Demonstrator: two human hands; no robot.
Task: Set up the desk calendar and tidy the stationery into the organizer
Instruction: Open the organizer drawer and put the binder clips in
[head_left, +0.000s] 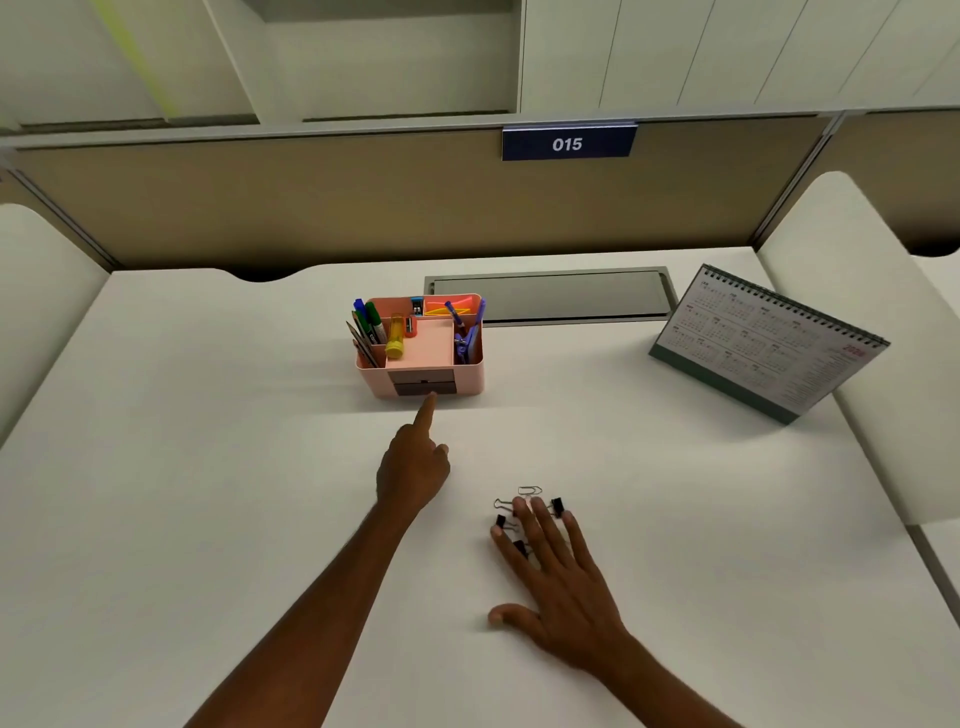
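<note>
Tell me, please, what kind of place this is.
Probably an office or study cubicle: a desk closed in by partition panels, a number plate reading 015, and a cable hatch set in the desktop.

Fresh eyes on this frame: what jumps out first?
The pink organizer, packed with pens, sits at the middle back of the desk, and the left hand points one finger at its drawer. Nearer the camera, the right hand lies flat, fingers spread over a small scatter of clips. A calendar stands at the far right.
</note>
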